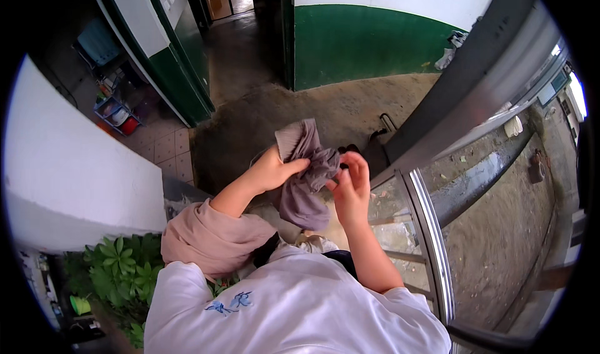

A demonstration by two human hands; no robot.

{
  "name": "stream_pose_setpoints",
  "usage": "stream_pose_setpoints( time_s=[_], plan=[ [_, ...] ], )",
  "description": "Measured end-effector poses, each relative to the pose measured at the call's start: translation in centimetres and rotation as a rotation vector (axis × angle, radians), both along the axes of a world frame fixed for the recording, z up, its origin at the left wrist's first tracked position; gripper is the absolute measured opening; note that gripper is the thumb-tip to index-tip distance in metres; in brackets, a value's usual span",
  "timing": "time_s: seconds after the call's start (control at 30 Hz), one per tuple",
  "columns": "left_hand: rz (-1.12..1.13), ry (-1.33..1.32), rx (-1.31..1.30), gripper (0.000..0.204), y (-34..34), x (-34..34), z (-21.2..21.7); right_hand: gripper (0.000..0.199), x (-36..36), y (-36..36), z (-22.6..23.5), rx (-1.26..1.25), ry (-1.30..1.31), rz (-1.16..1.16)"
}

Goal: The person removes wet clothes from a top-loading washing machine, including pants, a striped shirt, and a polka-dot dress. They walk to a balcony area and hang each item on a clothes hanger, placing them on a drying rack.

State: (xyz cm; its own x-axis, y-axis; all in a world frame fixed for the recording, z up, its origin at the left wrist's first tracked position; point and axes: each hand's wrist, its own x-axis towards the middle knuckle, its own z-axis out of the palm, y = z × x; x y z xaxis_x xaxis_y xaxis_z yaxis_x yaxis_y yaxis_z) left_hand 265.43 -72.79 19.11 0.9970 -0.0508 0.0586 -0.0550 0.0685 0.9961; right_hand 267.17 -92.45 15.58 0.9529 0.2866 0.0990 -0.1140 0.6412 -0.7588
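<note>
A greyish-mauve garment (303,205) with a ribbed band hangs bunched up in front of my chest. My left hand (272,168) is closed around its left side, thumb lying over the folds. On the other side, my right hand (351,185) has its fingers curled against the gathered edge and seems to pinch it; the exact fingertip contact is partly hidden. Over my left forearm lies a dusty-pink cloth (209,238), draped in loose folds. What shape the mauve garment has when spread cannot be told from the bunching.
A metal-framed glass door or window (431,248) stands close at my right. A white wall (81,173) and a leafy green plant (119,269) are at my left. Ahead, a concrete floor (244,104) leads to a doorway; a small rack (115,110) stands inside the left room.
</note>
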Motion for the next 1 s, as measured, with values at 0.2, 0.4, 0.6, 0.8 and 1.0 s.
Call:
stream_pose_setpoints(
  time_s=[0.2,0.4,0.6,0.8,1.0],
  plan=[
    [-0.083,-0.138,0.161,0.053,5.5,12.7,-1.0,0.033,13.8,7.7,-3.0,-0.354,0.018,0.072],
    [-0.252,0.121,-0.315,0.057,13.6,27.8,-2.4,0.016,27.9,13.3,-3.3,-0.633,-0.06,-0.203],
    [-0.375,-0.081,-0.166,0.054,15.3,42.7,-1.8,0.021,41.9,17.4,-0.3,-1.451,-0.223,-0.503],
    [-0.307,-0.054,-0.111,0.041,13.0,58.4,-4.8,0.019,50.8,17.9,3.5,-1.419,-0.221,-0.666],
    [-0.143,-0.491,1.005,0.042,8.9,72.0,-6.7,0.016,62.6,15.7,0.4,-1.245,-0.22,-0.804]
  ],
)
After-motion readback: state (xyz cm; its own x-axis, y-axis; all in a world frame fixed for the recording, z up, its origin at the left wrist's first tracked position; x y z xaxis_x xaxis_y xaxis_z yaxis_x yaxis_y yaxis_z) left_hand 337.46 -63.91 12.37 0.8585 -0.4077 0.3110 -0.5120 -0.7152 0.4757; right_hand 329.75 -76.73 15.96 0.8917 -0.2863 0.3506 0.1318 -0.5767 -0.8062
